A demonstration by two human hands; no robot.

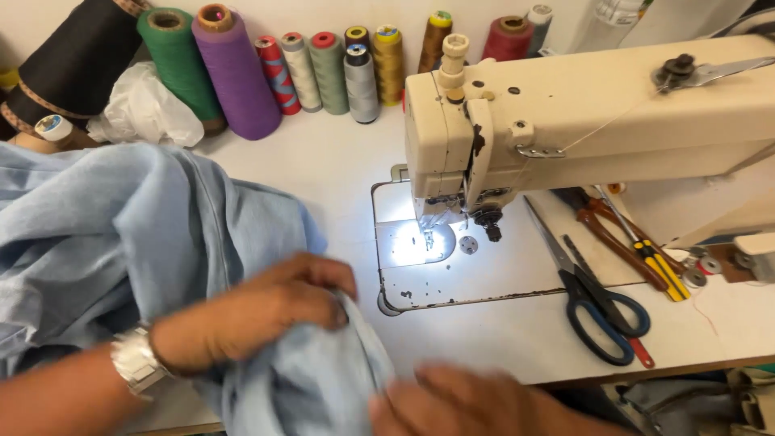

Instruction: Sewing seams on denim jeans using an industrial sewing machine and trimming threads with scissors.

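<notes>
A light blue garment (121,234) lies bunched over the left of the white table (323,161). My left hand (258,311), with a metal watch at the wrist, grips a fold of this cloth near the table's front. My right hand (468,404) is blurred at the bottom edge, touching the cloth's lower end; its grip is unclear. A cream sewing machine (581,113) stands at the right, its lit needle plate (420,242) bare.
Several thread cones (242,73) line the back wall, with a white plastic bag (145,109) beside them. Blue-handled scissors (593,303), pliers (617,238) and a yellow tool (662,270) lie under the machine arm.
</notes>
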